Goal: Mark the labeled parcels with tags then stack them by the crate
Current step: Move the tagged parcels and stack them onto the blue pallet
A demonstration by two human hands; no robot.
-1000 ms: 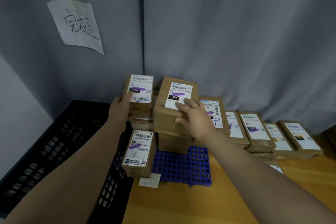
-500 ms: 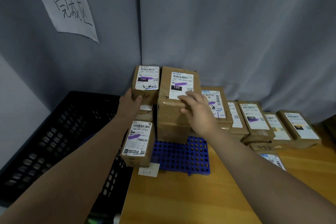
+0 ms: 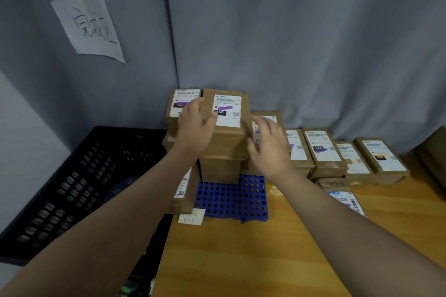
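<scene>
Hovering at a stack (image 3: 222, 169) of brown parcels, two bare hands are seen from above and behind. The left hand (image 3: 196, 128) has its fingers spread and lies across the seam between the two topmost parcels, its thumb over the edge of a white label. The right hand (image 3: 271, 147) is also spread, fingers fanned, just beside the stack's right side. Both are blurred, so I cannot tell whether either one touches the cardboard. Neither grips anything.

The 150 parcel (image 3: 229, 128) tops the stack. Its label has a purple streak and the number 150 in a black box. A second parcel (image 3: 177, 103), with a similar label and purple streak, sits just left of it at the same height, on boxes of its own.

The stack stands on a blue perforated mat (image 3: 231, 200) at the back left of a wooden table (image 3: 265, 260). A third parcel (image 3: 184, 190) stands at the mat's left edge, mostly hidden by the left arm (image 3: 135, 200). A small paper tag (image 3: 191, 216) lies on the table at its foot.

A black slotted crate (image 3: 72, 188) sits to the left of the table, just beside the stack. To the right, a row (image 3: 357, 161) of labelled parcels runs along the back of the table. Among them, the 122 parcel (image 3: 323, 152) shows that number beside a purple mark.

A grey curtain (image 3: 289, 31) hangs behind everything, with a handwritten paper sign (image 3: 87, 29) fixed to it at upper left.
</scene>
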